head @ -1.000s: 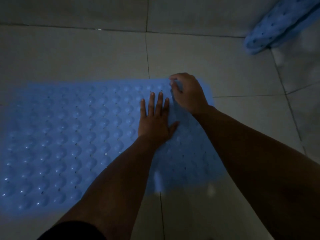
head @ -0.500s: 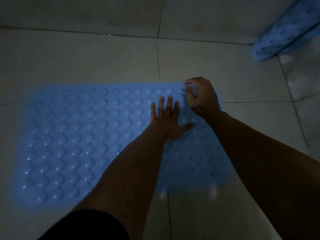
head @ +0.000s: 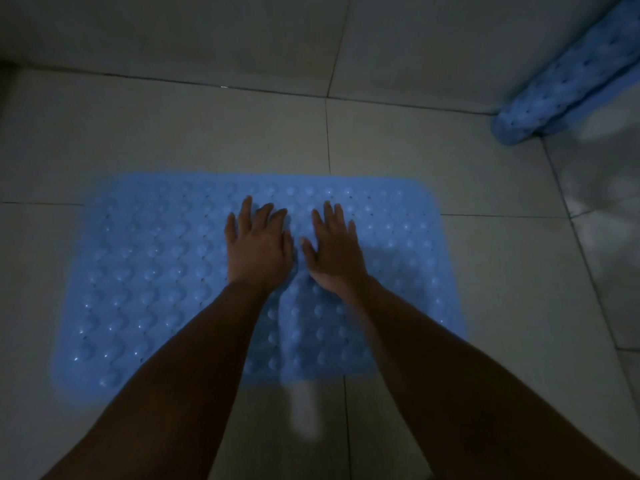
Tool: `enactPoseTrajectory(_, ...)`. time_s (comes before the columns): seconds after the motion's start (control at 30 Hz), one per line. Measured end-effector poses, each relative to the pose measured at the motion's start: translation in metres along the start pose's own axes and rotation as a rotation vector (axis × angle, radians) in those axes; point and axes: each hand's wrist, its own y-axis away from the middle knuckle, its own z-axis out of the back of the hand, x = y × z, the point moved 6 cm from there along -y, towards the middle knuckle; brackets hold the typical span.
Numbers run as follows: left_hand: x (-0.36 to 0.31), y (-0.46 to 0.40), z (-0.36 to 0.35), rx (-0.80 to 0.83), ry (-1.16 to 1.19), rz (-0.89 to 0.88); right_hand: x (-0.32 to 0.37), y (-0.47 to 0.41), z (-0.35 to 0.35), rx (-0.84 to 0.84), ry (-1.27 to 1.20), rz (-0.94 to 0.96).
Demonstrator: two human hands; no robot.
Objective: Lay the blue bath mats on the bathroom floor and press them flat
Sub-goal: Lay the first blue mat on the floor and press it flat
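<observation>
Now both of my hands lay flat on the blue bath mat (head: pixel 145 271), which was spread on the tiled floor (head: pixel 450 161) with its long side running left to right. A second earlier my right hand (head: pixel 334 252) had been curled at the mat's far right corner, pinching the edge there; it had since let go and come down beside my left hand (head: pixel 258 249), palm down, fingers straight and a little spread, holding nothing. The left hand had stayed pressed on the mat but sat nearer its middle than before, fingers likewise straight and gripping nothing. The two hands were just beside each other, thumbs nearly meeting.

I judged that the corner had been set down and the work had passed from placing to pressing. The mat looked flat across its left half; the dim light kept me from telling whether the right edge sat fully down. A second blue mat (head: pixel 568 81), rolled up, lay at the far right where floor meets wall, well apart from the first and not yet laid, so the task looked roughly half done.
</observation>
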Motion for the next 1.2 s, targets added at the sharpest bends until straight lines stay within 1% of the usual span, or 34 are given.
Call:
enactPoseTrajectory(0.07, 0.005, -0.003, 0.001, -0.014, -0.024, -0.008, 0.003, 0.001, -0.016, 0.019, 0.076, -0.019)
enactPoseTrajectory(0.17, 0.009, -0.008, 0.003, -0.039, -0.034, -0.022, 0.004, 0.002, -0.023, -0.043, 0.102, -0.024)
enactPoseTrajectory(0.3, 0.012, -0.015, 0.002, -0.075, -0.023, -0.017, 0.003, 0.003, -0.029, -0.115, 0.094, 0.003)
enactPoseTrajectory(0.43, 0.009, -0.023, -0.004, -0.073, -0.021, -0.015, -0.002, 0.002, -0.034, -0.165, 0.089, 0.012)
enactPoseTrajectory(0.6, 0.007, -0.027, -0.008, -0.073, -0.047, -0.068, -0.004, 0.000, -0.037, -0.199, 0.078, 0.030)
enactPoseTrajectory(0.77, 0.011, -0.022, 0.000, -0.076, -0.048, -0.017, -0.002, 0.000, -0.036, -0.136, 0.062, 0.009)
enactPoseTrajectory(0.93, 0.014, -0.009, 0.006, -0.053, -0.070, -0.027, -0.002, -0.008, -0.032, 0.062, 0.043, -0.012)
enactPoseTrajectory(1.0, 0.011, -0.004, 0.009, -0.050, -0.071, -0.020, -0.002, -0.011, -0.021, 0.112, 0.030, -0.025)
enactPoseTrajectory(1.03, 0.009, -0.002, 0.011, -0.053, -0.071, -0.021, -0.001, -0.014, -0.012, 0.106, 0.023, -0.020)
enactPoseTrajectory(1.07, 0.007, -0.001, 0.012, -0.056, -0.071, -0.025, 0.001, -0.015, -0.001, 0.062, 0.010, -0.003)
enactPoseTrajectory(1.13, 0.003, 0.001, 0.012, -0.049, -0.072, -0.036, 0.000, -0.012, 0.021, -0.083, -0.071, 0.023)
enactPoseTrajectory(1.2, -0.001, 0.002, 0.008, -0.020, -0.076, -0.036, -0.007, -0.005, 0.037, -0.188, -0.179, -0.006)
